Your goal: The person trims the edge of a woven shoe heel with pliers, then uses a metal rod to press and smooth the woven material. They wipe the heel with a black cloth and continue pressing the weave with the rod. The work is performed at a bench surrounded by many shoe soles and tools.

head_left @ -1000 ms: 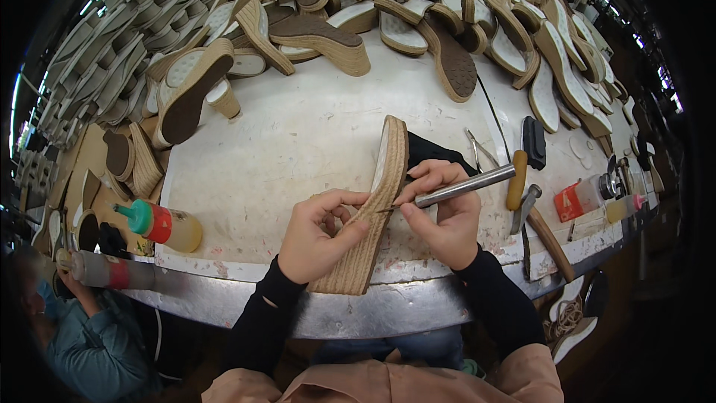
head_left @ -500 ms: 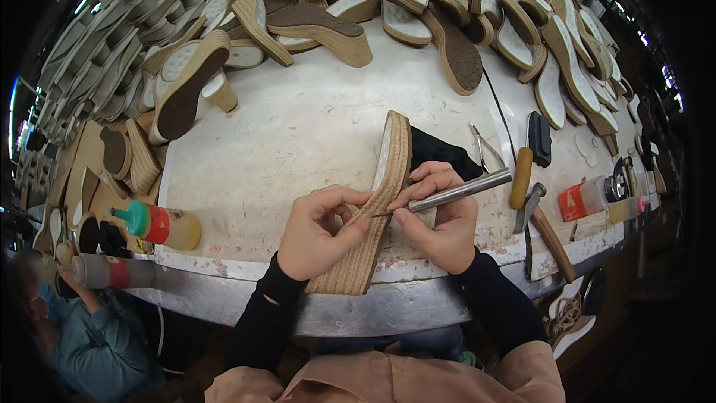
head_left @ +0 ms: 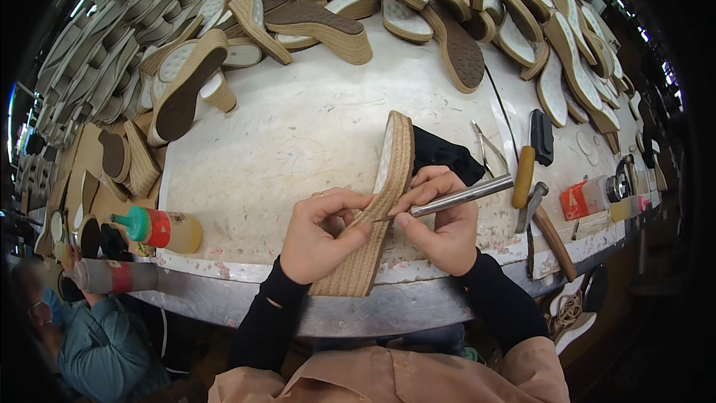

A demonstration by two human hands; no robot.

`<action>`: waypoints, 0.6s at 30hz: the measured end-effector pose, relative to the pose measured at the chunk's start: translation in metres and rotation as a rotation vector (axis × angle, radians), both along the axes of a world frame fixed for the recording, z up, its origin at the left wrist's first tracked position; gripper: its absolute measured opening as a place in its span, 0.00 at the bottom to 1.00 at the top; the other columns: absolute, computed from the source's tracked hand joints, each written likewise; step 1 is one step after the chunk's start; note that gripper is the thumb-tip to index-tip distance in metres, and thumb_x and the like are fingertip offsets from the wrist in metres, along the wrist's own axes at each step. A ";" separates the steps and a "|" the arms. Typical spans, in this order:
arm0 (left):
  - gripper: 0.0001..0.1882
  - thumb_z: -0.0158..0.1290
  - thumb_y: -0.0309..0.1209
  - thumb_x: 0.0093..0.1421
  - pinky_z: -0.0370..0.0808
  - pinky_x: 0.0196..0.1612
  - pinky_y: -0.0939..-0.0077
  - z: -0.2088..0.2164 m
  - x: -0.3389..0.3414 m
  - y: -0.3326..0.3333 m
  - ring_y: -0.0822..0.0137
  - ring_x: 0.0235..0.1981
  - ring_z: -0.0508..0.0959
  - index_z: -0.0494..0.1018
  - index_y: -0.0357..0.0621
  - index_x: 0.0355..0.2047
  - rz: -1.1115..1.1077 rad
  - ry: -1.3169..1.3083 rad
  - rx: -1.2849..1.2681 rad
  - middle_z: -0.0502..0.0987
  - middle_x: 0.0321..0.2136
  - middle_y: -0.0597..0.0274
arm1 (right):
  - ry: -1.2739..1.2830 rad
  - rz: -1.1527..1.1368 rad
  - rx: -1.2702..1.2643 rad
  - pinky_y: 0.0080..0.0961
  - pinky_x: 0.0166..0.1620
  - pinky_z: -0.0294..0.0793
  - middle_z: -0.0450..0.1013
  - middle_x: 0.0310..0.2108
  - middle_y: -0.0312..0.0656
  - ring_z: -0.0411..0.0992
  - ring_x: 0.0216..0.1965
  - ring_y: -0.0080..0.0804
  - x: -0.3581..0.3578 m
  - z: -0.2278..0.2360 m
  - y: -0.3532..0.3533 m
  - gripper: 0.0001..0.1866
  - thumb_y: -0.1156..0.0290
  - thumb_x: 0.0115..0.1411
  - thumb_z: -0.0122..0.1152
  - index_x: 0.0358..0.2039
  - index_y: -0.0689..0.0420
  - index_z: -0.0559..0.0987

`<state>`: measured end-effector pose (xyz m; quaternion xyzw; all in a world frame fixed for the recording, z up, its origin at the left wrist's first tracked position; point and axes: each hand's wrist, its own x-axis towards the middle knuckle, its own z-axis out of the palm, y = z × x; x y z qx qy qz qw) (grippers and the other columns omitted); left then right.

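A wedge shoe sole (head_left: 356, 261) wrapped in tan braided rope stands on its side at the table's front edge, its narrow toe end pointing away from me. My left hand (head_left: 319, 233) pinches its braided side between thumb and fingers. From the other side, my right hand (head_left: 440, 224) is closed round a silver metal awl (head_left: 466, 195). Its thin tip meets the braid close to my left fingertips; whether it goes into the rope I cannot tell. A black cloth (head_left: 445, 155) lies just behind the sole.
Rope-wrapped soles (head_left: 317, 22) are heaped along the far side. To the right lie nippers (head_left: 488, 151), a yellow handle (head_left: 523, 177), a hammer (head_left: 552, 239) and a black block (head_left: 541, 138). Left stands a green-capped glue bottle (head_left: 168, 229). A co-worker (head_left: 112, 351) sits at lower left, holding a grey bottle (head_left: 119, 276).
Hardly anything differs. Both hands keep their grip on the sole and the awl, and the view has shifted very slightly.
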<state>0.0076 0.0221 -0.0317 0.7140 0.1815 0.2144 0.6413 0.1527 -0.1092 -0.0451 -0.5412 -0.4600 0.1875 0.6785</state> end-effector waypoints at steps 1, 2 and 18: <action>0.16 0.57 0.21 0.47 0.66 0.29 0.85 0.000 0.000 0.000 0.79 0.25 0.67 0.77 0.38 0.39 0.000 -0.002 -0.005 0.76 0.30 0.66 | -0.011 0.003 -0.008 0.24 0.47 0.62 0.73 0.32 0.39 0.65 0.39 0.22 0.000 0.000 0.000 0.16 0.83 0.47 0.62 0.32 0.55 0.65; 0.16 0.57 0.21 0.47 0.66 0.29 0.85 0.000 0.000 0.000 0.79 0.25 0.67 0.77 0.38 0.39 0.000 -0.005 -0.009 0.76 0.30 0.66 | -0.022 0.005 -0.016 0.25 0.48 0.62 0.74 0.31 0.41 0.65 0.39 0.22 0.000 -0.001 0.000 0.17 0.84 0.47 0.61 0.33 0.55 0.64; 0.13 0.57 0.20 0.47 0.65 0.26 0.89 0.003 0.001 -0.002 0.83 0.22 0.67 0.78 0.39 0.36 0.035 0.105 -0.095 0.74 0.23 0.71 | 0.197 -0.079 0.013 0.24 0.45 0.66 0.67 0.34 0.40 0.68 0.38 0.23 -0.015 0.011 0.003 0.20 0.87 0.48 0.61 0.38 0.56 0.64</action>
